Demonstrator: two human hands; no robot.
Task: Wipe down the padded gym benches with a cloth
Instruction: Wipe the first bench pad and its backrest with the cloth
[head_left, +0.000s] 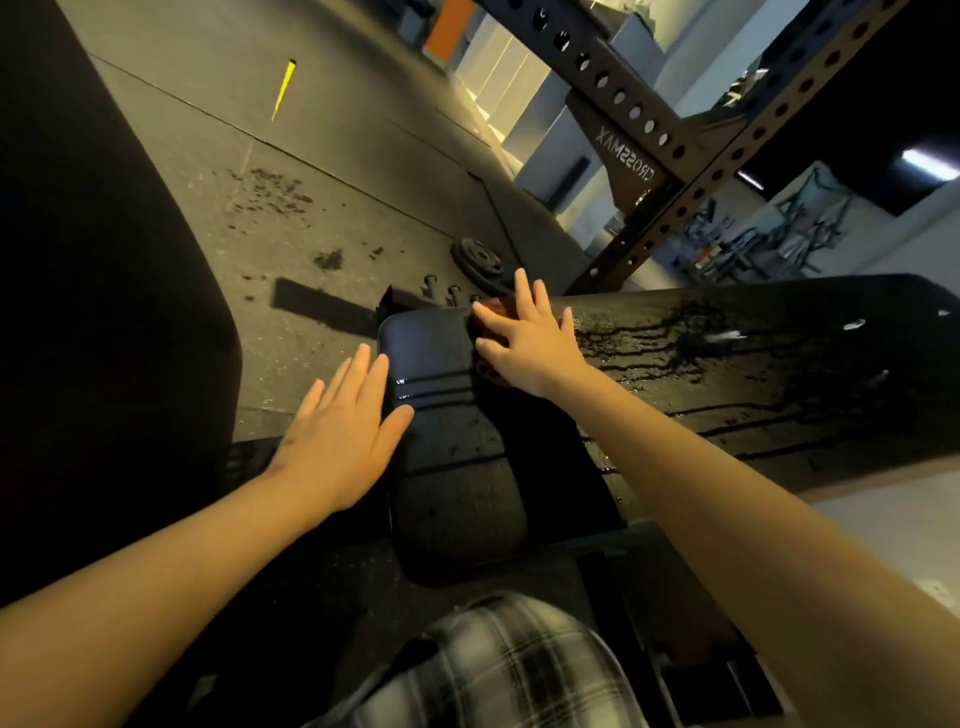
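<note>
Cloth (496, 305), soft, limp and likely damp, pinned flat under spread right hand (524, 338) at far end of bench seat pad (447, 467), left hand (343, 431) open and flat at pad's left edge, best driven by palm pressure over slick wet vinyl.

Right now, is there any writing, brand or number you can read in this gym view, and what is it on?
"CROSSMAX": pale letters on the brown corner plate of the rack, seen upside down.
Weight plate on the floor: any marking is too small to read.
Bench pads and cloth: no writing shows.
</note>
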